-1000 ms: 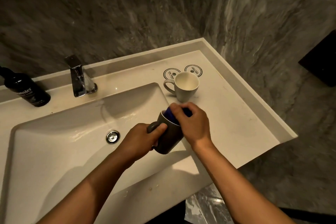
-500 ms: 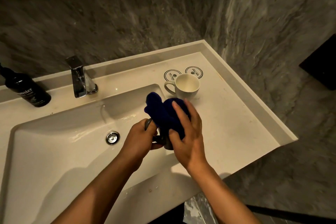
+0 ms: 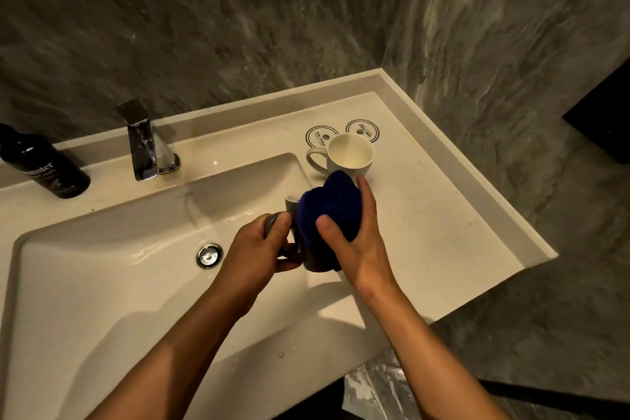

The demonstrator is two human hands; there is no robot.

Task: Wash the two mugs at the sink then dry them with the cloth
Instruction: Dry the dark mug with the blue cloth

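Over the right edge of the sink basin (image 3: 102, 283) I hold a dark grey mug (image 3: 293, 211). My left hand (image 3: 259, 256) grips its handle. My right hand (image 3: 358, 242) wraps a dark blue cloth (image 3: 329, 211) around the mug's body, thumb and fingers curled over the fabric, so most of the mug is hidden. A white mug (image 3: 347, 157) stands upright on the counter just behind the cloth, handle pointing left.
A chrome faucet (image 3: 145, 143) stands behind the basin, with the drain plug (image 3: 208, 255) below it. A black bottle (image 3: 41, 164) sits at the far left. Two round printed coasters (image 3: 366, 126) lie behind the white mug. The counter (image 3: 443, 215) ends at a raised rim on the right.
The cloth came out of the mug's mouth and now covers its outer side. My right hand moved from the rim to the body. The mug turned in my left hand.
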